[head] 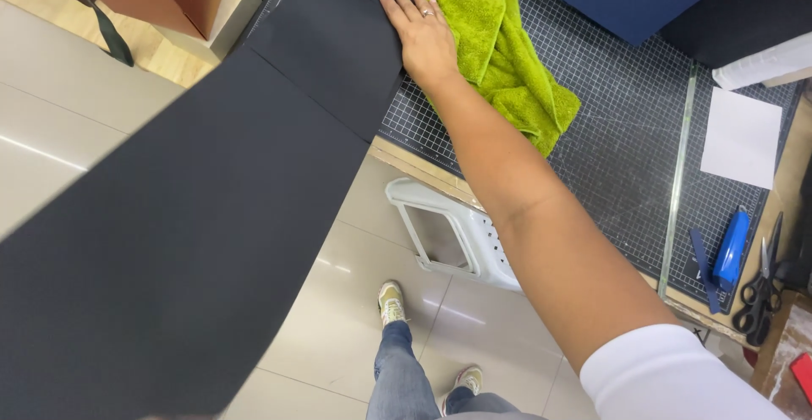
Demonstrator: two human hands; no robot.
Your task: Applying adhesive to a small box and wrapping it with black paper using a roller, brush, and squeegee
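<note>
Nearest, a large matte black paperboard sheet fills the lower left, hanging off the table edge above a pale tiled floor. Below stand the person's feet in light sneakers beside a white plastic stool. Farther up, the right hand lies flat, fingers slightly spread, pressing the sheet's far end onto a gridded dark cutting mat, its outer edge touching a crumpled lime-green towel. The left hand is out of view.

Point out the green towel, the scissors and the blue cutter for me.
green towel (499,48), head view, middle of the crumpled cloth.
scissors (759,301), head view, black handles.
blue cutter (731,249), head view, middle of its body.
</note>
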